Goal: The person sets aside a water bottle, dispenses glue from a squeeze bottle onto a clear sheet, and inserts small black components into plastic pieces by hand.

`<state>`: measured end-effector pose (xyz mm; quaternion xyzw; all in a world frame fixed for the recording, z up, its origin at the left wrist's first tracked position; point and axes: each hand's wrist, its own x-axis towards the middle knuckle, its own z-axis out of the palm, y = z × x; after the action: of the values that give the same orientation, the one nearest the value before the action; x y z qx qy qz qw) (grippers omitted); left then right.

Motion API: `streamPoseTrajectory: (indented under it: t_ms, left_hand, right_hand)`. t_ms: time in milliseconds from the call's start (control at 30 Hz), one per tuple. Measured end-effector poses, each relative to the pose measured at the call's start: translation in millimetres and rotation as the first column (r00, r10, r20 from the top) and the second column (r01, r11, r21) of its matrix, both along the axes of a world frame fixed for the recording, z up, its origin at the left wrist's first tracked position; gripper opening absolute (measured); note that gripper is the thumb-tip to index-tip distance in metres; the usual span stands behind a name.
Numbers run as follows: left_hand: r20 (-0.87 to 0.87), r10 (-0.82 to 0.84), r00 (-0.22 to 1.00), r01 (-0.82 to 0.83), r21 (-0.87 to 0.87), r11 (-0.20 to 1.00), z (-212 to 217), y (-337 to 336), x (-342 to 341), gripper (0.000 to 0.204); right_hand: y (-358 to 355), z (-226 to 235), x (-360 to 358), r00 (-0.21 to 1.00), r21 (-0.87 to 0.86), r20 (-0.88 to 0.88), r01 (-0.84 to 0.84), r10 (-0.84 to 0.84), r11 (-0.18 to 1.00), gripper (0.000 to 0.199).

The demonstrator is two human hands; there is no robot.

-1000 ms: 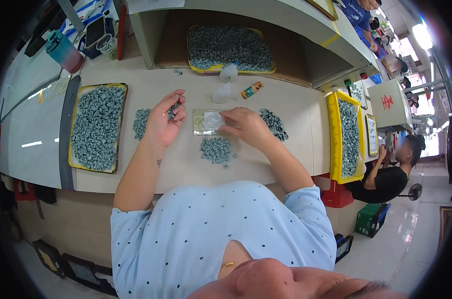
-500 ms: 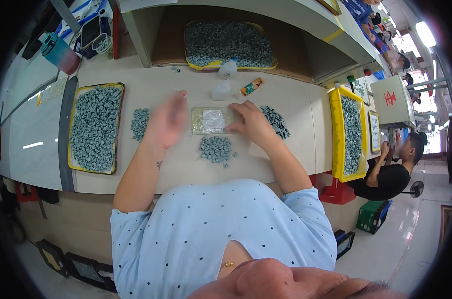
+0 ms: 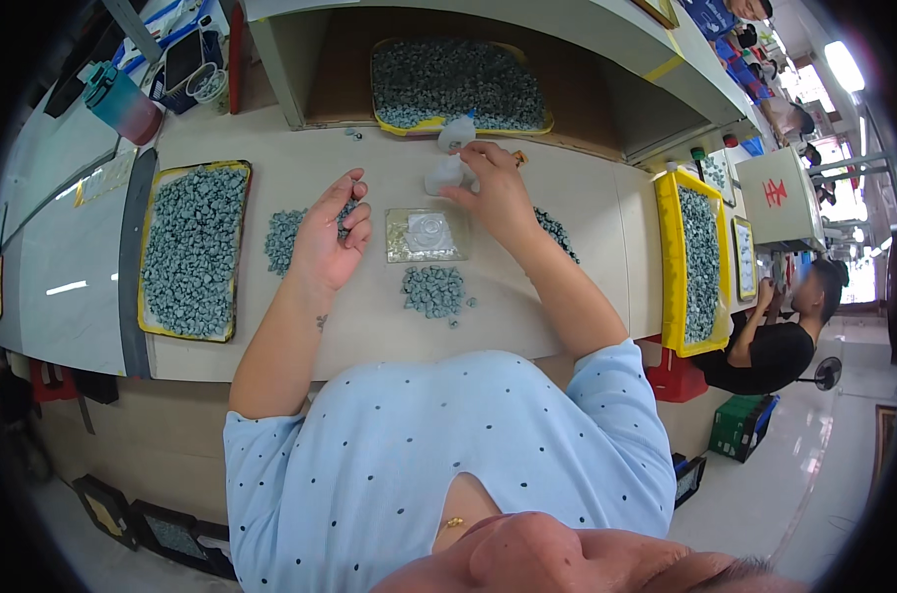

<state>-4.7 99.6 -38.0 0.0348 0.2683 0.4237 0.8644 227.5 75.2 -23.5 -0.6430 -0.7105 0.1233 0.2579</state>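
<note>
Pieces [image 3: 347, 217], small and grey-green, are held in the left hand [image 3: 334, 233], fingers curled round them. Right hand [image 3: 497, 188] is extended forward, thumb and fingers put at the right side of a white container [image 3: 442, 176]; whether it is gripped cannot be told. Blue-tipped bottle [image 3: 457, 132] is seen just beyond the right fingertips. Flat plate [image 3: 397, 242], with a clear round shape on it, is laid between the hands, a bit nearer the body, touched by neither. Near pile [image 3: 433, 291] of similar pieces is set on the body side of the plate. Left pile [image 3: 284, 239] is placed just left of the left hand; right pile [image 3: 555, 230] is partly covered by the right forearm. Filled tray [image 3: 238, 247] is stationed well left of the left hand, yellow bin [image 3: 674, 267] well right of the right hand, also filled. Shelf tray [image 3: 406, 127], heaped with pieces, is located beyond both hands.
</note>
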Motion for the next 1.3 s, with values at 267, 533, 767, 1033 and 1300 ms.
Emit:
streamPoseTrajectory:
  t_ms: [267, 533, 767, 1033, 1300]
  left_hand:
    - [0.048, 0.025, 0.999, -0.025, -0.002, 1.0, -14, 7, -19, 0.019]
    - [-0.05, 0.01, 0.999, -0.009, 0.015, 1.0, -26, 12, -22, 0.023]
    - [-0.061, 0.027, 0.998, -0.025, 0.037, 0.999, -31, 11, -23, 0.019]
    - [-0.032, -0.023, 0.999, 0.024, 0.025, 0.999, -35, 14, -27, 0.016]
    - [-0.001, -0.058, 0.998, 0.058, 0.012, 0.998, -34, 15, -28, 0.018]
  right_hand:
    - [-5, -2, -24, 0.956, -0.019, -0.292, 0.023, -0.027, 1.0, 0.034]
    - [-17, -9, -10, 0.961, 0.214, 0.238, -0.196, 0.144, 0.957, 0.037]
    - [-19, -14, -14, 0.893, 0.332, 0.437, -0.268, 0.104, 0.904, 0.041]
    - [-18, -11, -23, 0.849, 0.342, 0.522, -0.299, 0.085, 0.891, 0.032]
    - [-15, -13, -26, 0.843, 0.345, 0.533, -0.296, 0.073, 0.891, 0.031]
